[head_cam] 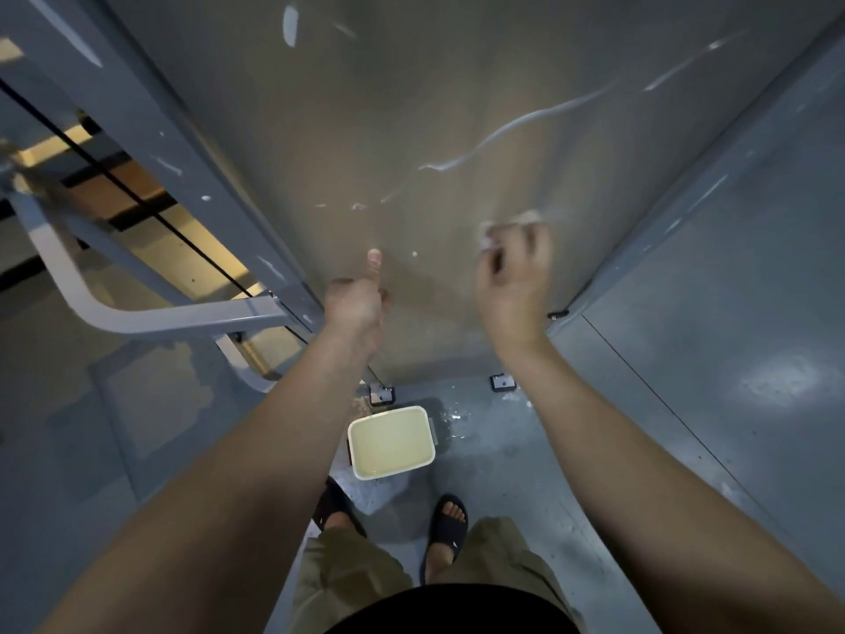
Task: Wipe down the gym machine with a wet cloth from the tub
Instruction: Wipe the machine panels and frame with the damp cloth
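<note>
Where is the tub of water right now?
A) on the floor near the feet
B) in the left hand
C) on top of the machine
A: the tub sits on the floor just ahead of the sandals, while the right hand holds the cloth up on the machine.

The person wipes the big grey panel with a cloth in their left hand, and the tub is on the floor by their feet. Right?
Not quite: the head view shows the cloth in the right hand, not the left hand. The grey panel and the tub on the floor by the feet are right.
</note>
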Action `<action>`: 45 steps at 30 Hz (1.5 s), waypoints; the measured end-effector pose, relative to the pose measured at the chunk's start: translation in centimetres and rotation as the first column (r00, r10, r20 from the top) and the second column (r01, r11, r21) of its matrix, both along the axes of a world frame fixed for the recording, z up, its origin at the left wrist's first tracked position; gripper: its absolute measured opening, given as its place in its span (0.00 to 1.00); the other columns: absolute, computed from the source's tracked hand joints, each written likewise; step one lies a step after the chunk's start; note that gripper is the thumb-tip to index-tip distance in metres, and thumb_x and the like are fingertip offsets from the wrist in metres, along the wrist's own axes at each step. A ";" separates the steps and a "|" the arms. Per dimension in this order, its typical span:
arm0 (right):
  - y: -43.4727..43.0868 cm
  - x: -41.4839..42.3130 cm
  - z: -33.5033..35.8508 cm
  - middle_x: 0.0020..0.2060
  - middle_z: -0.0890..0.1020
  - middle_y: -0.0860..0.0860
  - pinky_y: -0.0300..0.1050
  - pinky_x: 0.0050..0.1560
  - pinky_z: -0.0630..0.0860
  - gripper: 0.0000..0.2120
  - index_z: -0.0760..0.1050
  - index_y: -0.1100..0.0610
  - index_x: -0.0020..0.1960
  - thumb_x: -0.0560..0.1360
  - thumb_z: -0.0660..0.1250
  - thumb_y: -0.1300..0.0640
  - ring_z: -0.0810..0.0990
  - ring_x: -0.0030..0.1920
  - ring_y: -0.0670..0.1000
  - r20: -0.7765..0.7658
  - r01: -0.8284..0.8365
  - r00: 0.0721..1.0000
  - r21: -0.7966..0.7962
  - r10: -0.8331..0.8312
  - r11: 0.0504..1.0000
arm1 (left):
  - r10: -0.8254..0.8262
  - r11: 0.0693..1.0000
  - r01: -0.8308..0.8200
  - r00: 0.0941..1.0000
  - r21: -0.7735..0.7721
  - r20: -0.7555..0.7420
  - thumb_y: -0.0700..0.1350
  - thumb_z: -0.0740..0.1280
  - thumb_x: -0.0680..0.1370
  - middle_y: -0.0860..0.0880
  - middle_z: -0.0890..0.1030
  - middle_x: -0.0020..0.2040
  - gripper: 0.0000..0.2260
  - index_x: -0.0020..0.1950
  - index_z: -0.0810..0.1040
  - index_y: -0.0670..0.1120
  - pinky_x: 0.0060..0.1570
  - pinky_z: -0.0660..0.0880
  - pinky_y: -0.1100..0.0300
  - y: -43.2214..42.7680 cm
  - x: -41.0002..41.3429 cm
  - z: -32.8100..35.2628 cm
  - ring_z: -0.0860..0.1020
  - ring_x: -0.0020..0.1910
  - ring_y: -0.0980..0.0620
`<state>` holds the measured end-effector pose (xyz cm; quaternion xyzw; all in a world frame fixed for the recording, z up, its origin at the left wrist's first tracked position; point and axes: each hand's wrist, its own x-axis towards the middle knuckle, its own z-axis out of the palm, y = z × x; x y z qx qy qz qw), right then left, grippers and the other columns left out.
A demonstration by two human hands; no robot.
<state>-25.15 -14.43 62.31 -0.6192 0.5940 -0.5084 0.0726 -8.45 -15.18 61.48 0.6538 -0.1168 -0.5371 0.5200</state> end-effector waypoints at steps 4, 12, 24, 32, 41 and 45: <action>-0.1 -0.6 -0.2 0.51 0.76 0.58 0.54 0.47 0.80 0.08 0.80 0.60 0.47 0.74 0.62 0.66 0.82 0.49 0.56 -0.088 -0.152 0.984 0.051 0.156 0.987 | 0.001 1.000 -0.001 1.000 -0.003 0.007 0.49 0.69 0.82 0.49 0.70 0.37 0.14 0.41 0.69 0.46 0.37 0.71 0.59 0.2 0.0 0.0 0.69 0.34 0.50; -0.1 2.4 0.0 0.50 0.77 0.56 0.54 0.39 0.80 0.08 0.79 0.54 0.48 0.73 0.63 0.63 0.80 0.50 0.61 -0.307 -0.231 0.924 0.024 0.227 0.973 | 0.014 1.000 -0.015 0.999 -0.025 -0.053 0.45 0.71 0.81 0.47 0.75 0.40 0.09 0.44 0.76 0.44 0.40 0.70 0.54 0.1 0.1 -0.2 0.69 0.38 0.50; -0.1 2.1 -4.8 0.53 0.76 0.57 0.57 0.34 0.80 0.09 0.78 0.59 0.49 0.73 0.63 0.68 0.77 0.50 0.65 -0.471 -0.324 0.795 0.202 0.382 0.924 | -0.034 0.999 0.031 0.995 -0.027 -0.094 0.45 0.70 0.81 0.49 0.75 0.38 0.09 0.43 0.75 0.45 0.42 0.72 0.56 0.2 0.9 -0.4 0.71 0.40 0.49; -0.5 3.7 -4.2 0.50 0.82 0.51 0.50 0.38 0.79 0.10 0.82 0.54 0.48 0.69 0.70 0.64 0.81 0.50 0.58 -0.649 -0.267 0.715 0.089 0.259 0.960 | -0.053 0.998 0.049 0.993 -0.041 -0.104 0.46 0.72 0.80 0.44 0.72 0.44 0.08 0.45 0.76 0.45 0.41 0.69 0.53 0.2 1.2 -0.7 0.69 0.39 0.49; -0.5 5.1 -0.5 0.57 0.81 0.57 0.58 0.53 0.80 0.14 0.77 0.63 0.60 0.77 0.58 0.65 0.79 0.57 0.63 -0.339 -0.314 0.892 0.014 0.300 0.949 | -0.068 0.997 0.065 0.993 -0.035 -0.094 0.47 0.72 0.80 0.46 0.68 0.39 0.09 0.47 0.74 0.45 0.39 0.68 0.55 0.1 1.6 -1.0 0.65 0.36 0.50; -0.4 3.2 -4.3 0.54 0.81 0.53 0.52 0.47 0.82 0.14 0.80 0.58 0.57 0.74 0.64 0.68 0.80 0.56 0.57 -0.578 -0.366 0.736 0.098 0.352 0.926 | -0.047 0.999 0.047 0.995 -0.004 -0.092 0.47 0.74 0.79 0.45 0.73 0.43 0.10 0.44 0.75 0.45 0.43 0.73 0.54 0.0 1.7 -0.6 0.71 0.42 0.48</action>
